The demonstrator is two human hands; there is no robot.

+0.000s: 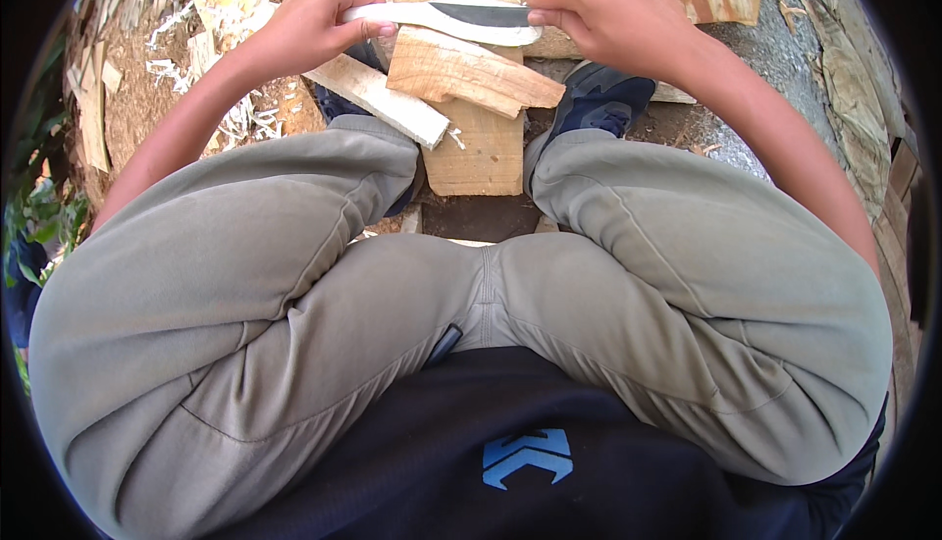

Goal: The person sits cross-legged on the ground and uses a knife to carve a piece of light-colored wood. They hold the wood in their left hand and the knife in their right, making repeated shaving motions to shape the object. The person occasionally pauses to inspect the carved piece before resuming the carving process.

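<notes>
Shavings [245,118]: pale curls, strewn over brown ground at far left.
Left hand [324,20]: arm reaching forward; fingers closed in a pinch on the left end of the pale piece, thumb toward the wearer.
Stick [378,97]: light, square-edged, slanting down to the right, between the left hand and the board.
Pale piece [417,16]: long, gently curved, held crosswise between both hands, above the block as seen from the head; whether it touches the wood beneath cannot be told.
Dark area [481,15]: blade-shaped, along the right part of the pale piece; whether inset, marked or a separate part is unclear.
Block [461,69]: tan, rough-edged, lying askew over the board.
Board [478,162]: flat, pointing toward the wearer, between the feet.
Right hand [599,10]: thumb and forefinger pinching the right end.
Shoe [599,99]: dark blue and grey, just right of the block.
Step in hand: judged to be two-handed holding of the pale piece, perhaps to inspect or align it.
Next move: judged to call for a level, steady grip at both ends, with fingertips clear of the dark area's edge.
</notes>
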